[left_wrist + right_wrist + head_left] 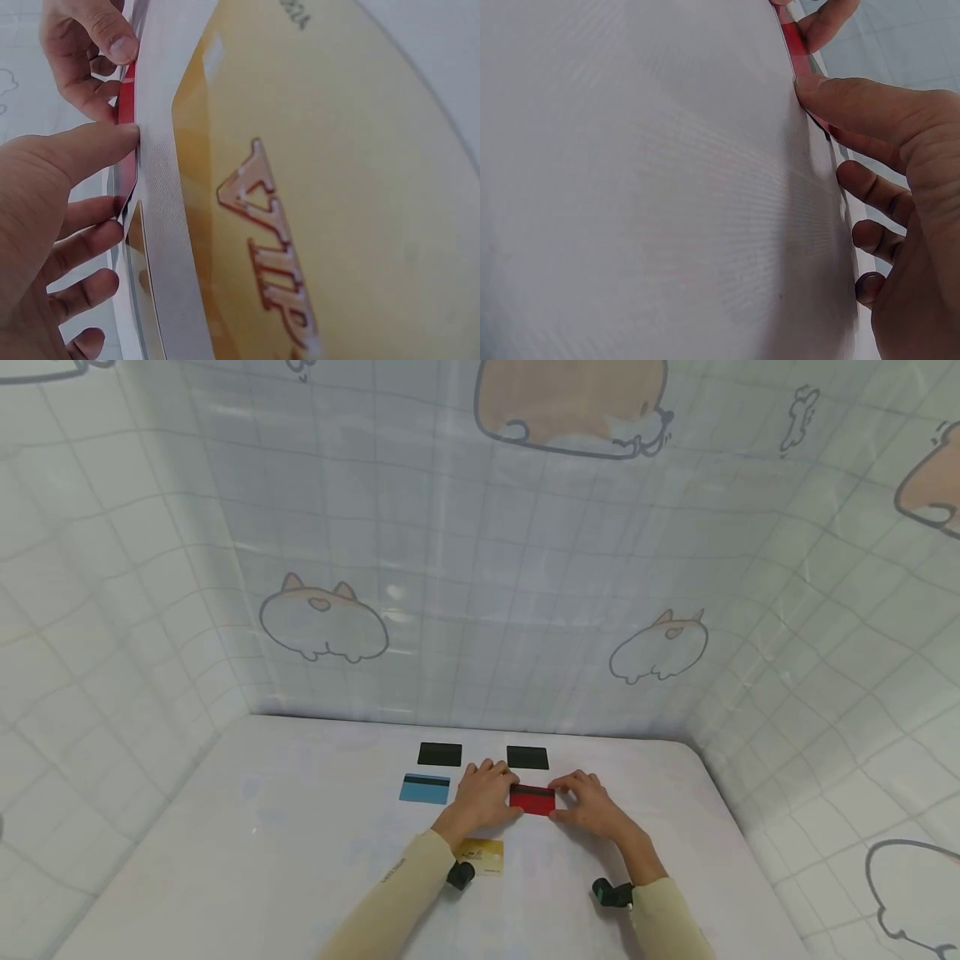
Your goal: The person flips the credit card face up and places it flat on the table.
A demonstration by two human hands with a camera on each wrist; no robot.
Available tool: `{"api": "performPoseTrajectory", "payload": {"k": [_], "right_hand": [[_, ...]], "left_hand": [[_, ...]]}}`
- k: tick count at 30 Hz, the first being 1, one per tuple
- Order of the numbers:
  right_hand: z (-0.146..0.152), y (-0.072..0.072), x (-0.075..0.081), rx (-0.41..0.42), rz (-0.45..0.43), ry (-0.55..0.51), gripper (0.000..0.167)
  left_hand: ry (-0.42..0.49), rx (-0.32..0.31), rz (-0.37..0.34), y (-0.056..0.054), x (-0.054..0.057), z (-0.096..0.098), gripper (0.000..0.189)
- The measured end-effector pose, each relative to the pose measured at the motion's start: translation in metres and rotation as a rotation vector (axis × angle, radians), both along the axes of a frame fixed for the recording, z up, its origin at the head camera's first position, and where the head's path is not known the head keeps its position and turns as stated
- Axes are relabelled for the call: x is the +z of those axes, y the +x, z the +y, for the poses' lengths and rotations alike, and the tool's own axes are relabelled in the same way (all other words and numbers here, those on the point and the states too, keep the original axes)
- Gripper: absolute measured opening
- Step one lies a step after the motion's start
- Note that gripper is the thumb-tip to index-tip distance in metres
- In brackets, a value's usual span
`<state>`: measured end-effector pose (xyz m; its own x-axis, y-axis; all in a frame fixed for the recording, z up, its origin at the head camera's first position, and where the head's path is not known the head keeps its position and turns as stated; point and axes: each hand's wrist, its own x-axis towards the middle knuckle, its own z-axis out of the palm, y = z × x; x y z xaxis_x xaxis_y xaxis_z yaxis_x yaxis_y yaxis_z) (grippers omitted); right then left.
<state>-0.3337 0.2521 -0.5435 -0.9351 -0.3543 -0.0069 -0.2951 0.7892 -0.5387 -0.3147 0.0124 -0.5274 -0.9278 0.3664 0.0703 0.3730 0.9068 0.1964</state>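
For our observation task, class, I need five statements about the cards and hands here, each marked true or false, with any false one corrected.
1. The left hand and the right hand both hold the red card. True.
2. The blue card lies right of the red card. False: it lies left.
3. Two black cards lie beyond the red card. True.
4. The yellow card is farthest from the person. False: it is the nearest card.
5. The blue card has a dark stripe. True.
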Motion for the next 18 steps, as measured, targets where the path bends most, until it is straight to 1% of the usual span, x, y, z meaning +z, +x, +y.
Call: {"api": "performPoseTrajectory", "payload": {"k": [6, 14, 18], "right_hand": [[0.0015, 0.0017, -0.0017, -0.012, -0.006, -0.02, 0.043], [0.0019, 0.0009, -0.0027, -0.004, 0.009, -0.011, 0.043], [0.0022, 0.0011, -0.0025, 0.002, 0.007, -0.025, 0.043]], "left_hand": [[0.003, 0.0, -0.019, -0.0004, -0.0032, 0.0012, 0.051], [-0.007, -0.01, -0.011, 0.0028, 0.0022, -0.0002, 0.053], [-0.012, -0.015, -0.004, 0.0041, 0.0037, -0.0005, 0.053]]}}
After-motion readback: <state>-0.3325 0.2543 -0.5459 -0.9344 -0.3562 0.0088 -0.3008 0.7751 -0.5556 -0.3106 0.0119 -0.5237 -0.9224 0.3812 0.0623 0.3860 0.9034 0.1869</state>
